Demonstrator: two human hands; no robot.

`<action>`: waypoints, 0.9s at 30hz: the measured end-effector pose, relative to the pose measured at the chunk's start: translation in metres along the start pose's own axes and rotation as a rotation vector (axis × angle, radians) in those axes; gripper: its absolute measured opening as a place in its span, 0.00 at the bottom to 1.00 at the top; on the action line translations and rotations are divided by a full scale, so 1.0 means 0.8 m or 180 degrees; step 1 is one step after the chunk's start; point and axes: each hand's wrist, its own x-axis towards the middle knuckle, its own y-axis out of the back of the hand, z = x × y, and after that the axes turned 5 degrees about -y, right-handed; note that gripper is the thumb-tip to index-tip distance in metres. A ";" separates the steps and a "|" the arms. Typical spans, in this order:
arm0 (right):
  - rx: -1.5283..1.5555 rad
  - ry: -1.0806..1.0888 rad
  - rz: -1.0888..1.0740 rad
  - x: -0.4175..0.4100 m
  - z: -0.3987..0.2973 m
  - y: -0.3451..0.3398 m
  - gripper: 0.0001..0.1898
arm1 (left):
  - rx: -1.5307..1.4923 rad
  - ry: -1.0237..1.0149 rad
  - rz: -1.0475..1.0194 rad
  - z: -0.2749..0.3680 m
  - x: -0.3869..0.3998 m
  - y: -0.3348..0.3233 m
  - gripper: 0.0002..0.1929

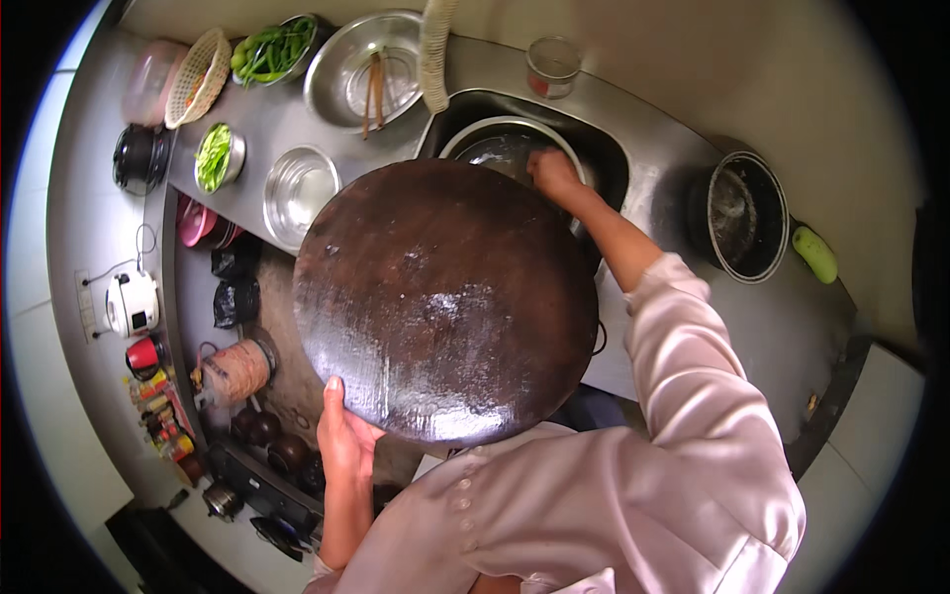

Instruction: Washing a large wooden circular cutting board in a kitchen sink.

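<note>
A large round wooden chopping board (445, 297), dark brown and shiny with wet, fills the middle of the view. My left hand (345, 434) grips its lower left edge, thumb on the upper face and the other fingers mostly hidden beneath. The board is held up in front of my body and covers part of the sink (612, 160). A metal basin (493, 126) with water in it sits in that sink. Over the right side of the basin, my right hand (553, 172) is curled with its fingers downward; whether it holds anything is hidden.
Along the steel counter stand a wide metal bowl (334, 67) with chopsticks (375, 89), a smaller metal bowl (282, 182), green peppers (278, 52), cut greens (215, 156) and a glass container (553, 63). To the right are a dark pot (709, 215) and a green gourd (815, 254).
</note>
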 end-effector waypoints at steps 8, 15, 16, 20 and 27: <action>0.1912 0.1404 0.0071 -0.189 -0.240 0.175 0.06 | -0.0048 0.0110 -0.0271 0.003 -0.006 0.010 0.28; 0.2722 0.1972 0.0170 -0.298 -0.396 0.142 0.08 | -0.0112 0.0228 -0.0599 0.007 -0.005 0.019 0.25; 0.2623 0.1966 0.0089 -0.309 -0.400 0.141 0.08 | -0.0013 0.0174 -0.0529 0.006 -0.005 0.020 0.25; 0.2035 0.2174 -0.0177 -0.347 -0.359 0.157 0.09 | -0.0095 0.0210 -0.0727 0.005 -0.005 0.028 0.27; 0.0714 0.1670 0.0253 -0.351 -0.175 0.159 0.09 | -0.0133 0.0132 -0.0594 -0.003 -0.004 0.028 0.30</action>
